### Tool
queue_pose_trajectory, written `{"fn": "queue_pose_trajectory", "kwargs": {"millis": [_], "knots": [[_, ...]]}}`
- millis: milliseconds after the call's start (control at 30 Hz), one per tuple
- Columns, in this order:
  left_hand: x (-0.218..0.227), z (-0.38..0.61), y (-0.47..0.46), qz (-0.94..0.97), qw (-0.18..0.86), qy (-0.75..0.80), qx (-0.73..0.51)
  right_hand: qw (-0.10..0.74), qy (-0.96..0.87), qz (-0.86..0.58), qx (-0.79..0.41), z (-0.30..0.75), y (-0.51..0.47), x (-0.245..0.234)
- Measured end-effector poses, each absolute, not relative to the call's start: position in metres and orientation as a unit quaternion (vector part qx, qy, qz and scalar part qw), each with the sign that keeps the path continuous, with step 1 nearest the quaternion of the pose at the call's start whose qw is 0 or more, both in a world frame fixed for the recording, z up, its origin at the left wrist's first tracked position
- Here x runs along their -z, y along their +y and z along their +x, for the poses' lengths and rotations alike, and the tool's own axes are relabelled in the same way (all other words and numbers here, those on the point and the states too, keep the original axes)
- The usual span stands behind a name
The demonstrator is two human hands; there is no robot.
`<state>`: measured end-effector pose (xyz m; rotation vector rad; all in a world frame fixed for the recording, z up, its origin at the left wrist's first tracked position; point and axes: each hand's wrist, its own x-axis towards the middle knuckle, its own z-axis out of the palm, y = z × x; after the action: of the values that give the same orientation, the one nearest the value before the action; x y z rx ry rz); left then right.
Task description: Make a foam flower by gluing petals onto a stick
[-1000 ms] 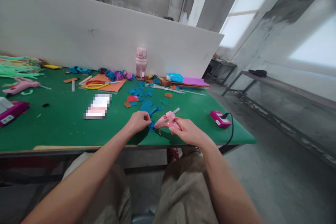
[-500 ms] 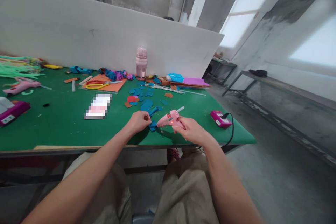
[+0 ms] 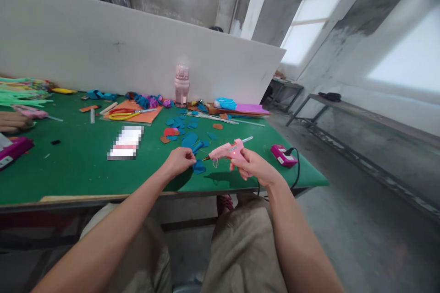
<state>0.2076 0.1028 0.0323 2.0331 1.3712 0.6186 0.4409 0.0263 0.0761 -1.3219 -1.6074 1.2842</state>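
Observation:
My right hand [image 3: 250,168] grips a pink glue gun [image 3: 227,150] above the green table [image 3: 79,165], its nozzle pointing left with a red light lit. My left hand [image 3: 179,161] is closed in a pinch on a blue felt piece [image 3: 198,166] just left of the nozzle. More blue and orange felt cut-outs [image 3: 185,130] lie scattered beyond both hands.
A pink bottle [image 3: 181,84] stands by a white board [image 3: 137,50] at the back. Yellow-handled scissors [image 3: 127,112] lie on an orange sheet. A magenta plug box [image 3: 282,155] with a black cable sits at the right. Another person's hand [image 3: 12,121] rests at the far left by a second glue gun [image 3: 29,111].
My right hand lifted the glue gun and drew it slightly right, away from the felt. Another person's hand came into view at the far left.

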Motion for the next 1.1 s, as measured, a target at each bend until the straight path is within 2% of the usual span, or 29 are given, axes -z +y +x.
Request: {"fn": "queue_pose_trajectory", "kwargs": {"millis": [200, 333, 667, 767, 833, 900, 967, 1100], "knots": [[-0.029, 0.201, 0.106, 0.72, 0.405, 0.485, -0.287, 0.386, -0.563, -0.589, -0.432, 0.458, 0.05, -0.058], [-0.033, 0.198, 0.105, 0.702, 0.432, 0.48, -0.302, 0.332, -0.54, -0.696, -0.338, 0.468, 0.065, -0.045], [-0.047, 0.193, 0.1, 0.651, 0.511, 0.453, -0.332, 0.268, -0.521, -0.792, -0.174, 0.457, 0.072, -0.042], [-0.053, 0.191, 0.099, 0.648, 0.532, 0.438, -0.324, 0.298, -0.518, -0.797, -0.088, 0.442, 0.066, -0.05], [-0.055, 0.19, 0.097, 0.652, 0.539, 0.43, -0.317, 0.371, -0.555, -0.744, -0.044, 0.423, 0.064, -0.055], [-0.055, 0.19, 0.097, 0.654, 0.543, 0.422, -0.315, 0.417, -0.618, -0.645, -0.168, 0.399, 0.062, -0.057], [-0.055, 0.189, 0.096, 0.655, 0.546, 0.415, -0.316, 0.398, -0.653, -0.556, -0.325, 0.378, 0.062, -0.055], [-0.054, 0.19, 0.095, 0.658, 0.538, 0.42, -0.319, 0.381, -0.639, -0.55, -0.381, 0.355, 0.063, -0.048]]}}
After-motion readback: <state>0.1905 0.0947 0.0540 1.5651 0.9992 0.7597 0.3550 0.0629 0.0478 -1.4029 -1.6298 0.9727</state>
